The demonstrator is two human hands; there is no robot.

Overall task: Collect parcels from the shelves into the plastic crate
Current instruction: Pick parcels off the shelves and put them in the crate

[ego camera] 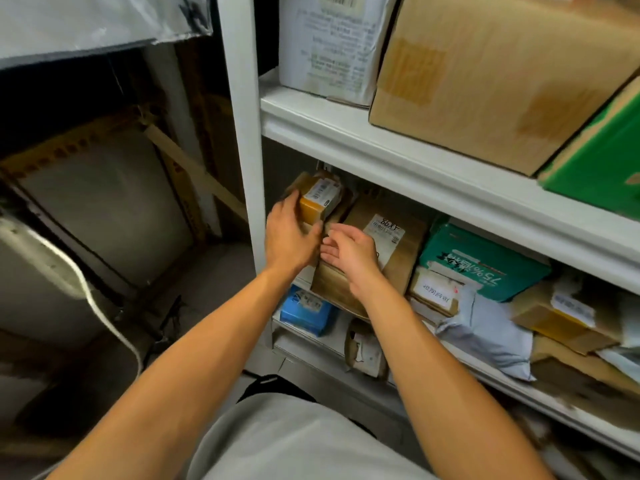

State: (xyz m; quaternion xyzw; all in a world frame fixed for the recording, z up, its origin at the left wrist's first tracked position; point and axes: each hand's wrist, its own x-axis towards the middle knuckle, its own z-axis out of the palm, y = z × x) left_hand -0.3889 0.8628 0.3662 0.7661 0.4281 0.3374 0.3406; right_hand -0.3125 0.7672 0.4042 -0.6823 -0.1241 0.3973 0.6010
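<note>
up close, from the head view, both bare arms reach into the middle level of a white shelf unit (398, 161). the left hand (289, 237) sits at about ten o'clock from the right one, its fingers curled round the near edge of a small yellow-taped box (317, 200) with a white label, which stands at the far left end of that level against other brown parcels. the right hand (349, 254) is relaxed with fingers loosely spread, palm resting against the front of a brown kraft parcel (398, 244) bearing a white label; it grasps nothing that i can see. at three o'clock from that parcel lies a teal packet (485, 265) with white lettering, then a grey poly mailer (485, 334) drooping over the shelf edge, and a taped carton (561, 320) further right. below, at six o'clock from the hands, a blue packet (304, 311) lies on the lower level. on the level above, at one o'clock, stand a large cardboard box (485, 81), a white bag (329, 46) with printed text and a green box (602, 161).
</note>
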